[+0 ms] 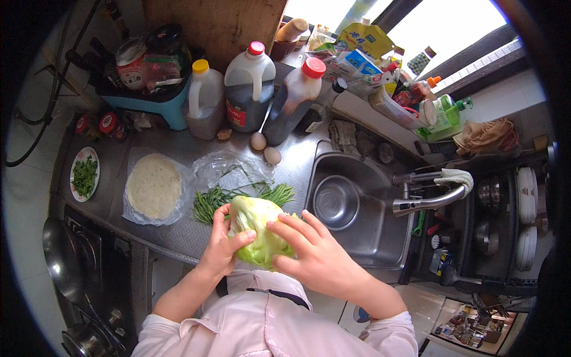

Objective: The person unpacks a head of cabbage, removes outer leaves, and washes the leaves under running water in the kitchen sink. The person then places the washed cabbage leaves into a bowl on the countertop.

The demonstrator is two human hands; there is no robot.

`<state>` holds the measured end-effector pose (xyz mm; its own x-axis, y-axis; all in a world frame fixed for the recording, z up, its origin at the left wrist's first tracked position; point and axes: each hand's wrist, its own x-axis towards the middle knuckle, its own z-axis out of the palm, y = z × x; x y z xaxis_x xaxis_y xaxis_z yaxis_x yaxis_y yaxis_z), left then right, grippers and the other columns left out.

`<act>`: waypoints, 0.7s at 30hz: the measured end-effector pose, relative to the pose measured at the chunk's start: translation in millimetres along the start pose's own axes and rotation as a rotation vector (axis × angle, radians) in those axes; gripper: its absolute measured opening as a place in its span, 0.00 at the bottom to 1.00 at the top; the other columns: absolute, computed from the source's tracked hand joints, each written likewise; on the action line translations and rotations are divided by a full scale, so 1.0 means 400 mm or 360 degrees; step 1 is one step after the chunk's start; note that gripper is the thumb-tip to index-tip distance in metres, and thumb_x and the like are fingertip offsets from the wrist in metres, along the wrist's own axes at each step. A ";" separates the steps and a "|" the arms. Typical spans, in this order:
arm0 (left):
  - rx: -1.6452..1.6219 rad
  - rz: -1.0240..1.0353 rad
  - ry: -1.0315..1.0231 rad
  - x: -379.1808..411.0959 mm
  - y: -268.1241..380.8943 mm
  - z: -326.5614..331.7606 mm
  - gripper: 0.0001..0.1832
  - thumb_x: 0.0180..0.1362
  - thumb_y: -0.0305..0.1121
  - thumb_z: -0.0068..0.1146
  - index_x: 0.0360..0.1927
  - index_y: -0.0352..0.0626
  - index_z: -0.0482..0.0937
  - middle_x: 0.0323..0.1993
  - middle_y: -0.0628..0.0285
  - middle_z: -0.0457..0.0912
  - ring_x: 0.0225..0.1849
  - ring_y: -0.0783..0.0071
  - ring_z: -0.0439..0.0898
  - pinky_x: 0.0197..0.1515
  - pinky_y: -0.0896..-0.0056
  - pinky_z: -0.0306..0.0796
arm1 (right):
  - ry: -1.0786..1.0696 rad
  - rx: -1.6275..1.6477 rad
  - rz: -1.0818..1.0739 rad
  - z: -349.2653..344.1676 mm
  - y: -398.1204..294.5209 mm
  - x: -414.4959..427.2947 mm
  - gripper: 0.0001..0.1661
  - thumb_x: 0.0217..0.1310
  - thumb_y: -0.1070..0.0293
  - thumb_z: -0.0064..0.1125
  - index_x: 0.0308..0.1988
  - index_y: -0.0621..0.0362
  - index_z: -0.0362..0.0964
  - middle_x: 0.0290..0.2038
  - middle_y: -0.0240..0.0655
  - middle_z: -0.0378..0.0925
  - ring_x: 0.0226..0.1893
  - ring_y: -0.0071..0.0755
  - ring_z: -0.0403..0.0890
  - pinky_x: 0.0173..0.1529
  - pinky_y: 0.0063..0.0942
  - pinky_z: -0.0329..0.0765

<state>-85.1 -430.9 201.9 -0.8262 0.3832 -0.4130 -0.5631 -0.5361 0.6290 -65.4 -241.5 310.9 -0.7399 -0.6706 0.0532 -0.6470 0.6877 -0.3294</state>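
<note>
A head of lettuce (258, 232), pale green, is held up between both hands at the counter's front edge. My left hand (225, 245) grips its left side, thumb across the front. On its right side lie the fingers of my right hand (308, 250), spread against the leaves. Just behind the lettuce, long green stalks, seemingly chives (209, 205), lie on the counter by a crumpled clear plastic bag (214, 167). Further left are a round flat dough sheet (154, 186) on plastic film and a white plate (97, 178) of chopped greens.
To the right is a steel sink (379, 236) with a metal bowl (336, 202) and a faucet (428, 203). Two eggs (272, 155) rest near large bottles (250, 89) at the back. A wok (62, 263) sits on the stove at left.
</note>
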 end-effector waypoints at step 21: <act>-0.0713 -0.0194 -0.0252 0.009 -0.023 -0.014 0.44 0.44 0.64 0.50 0.62 0.48 0.61 0.58 0.57 0.68 0.59 0.59 0.68 0.61 0.53 0.62 | 0.0284 -0.0229 -0.0235 0.017 0.003 -0.050 0.09 0.40 0.64 0.58 0.28 0.49 0.69 0.30 0.25 0.71 0.35 0.25 0.74 0.44 0.27 0.70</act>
<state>-83.0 -428.6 190.8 -0.7602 0.5543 -0.3389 -0.6372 -0.7377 0.2229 -50.2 -228.9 302.9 -0.6483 -0.7155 0.2602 -0.7602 0.6273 -0.1690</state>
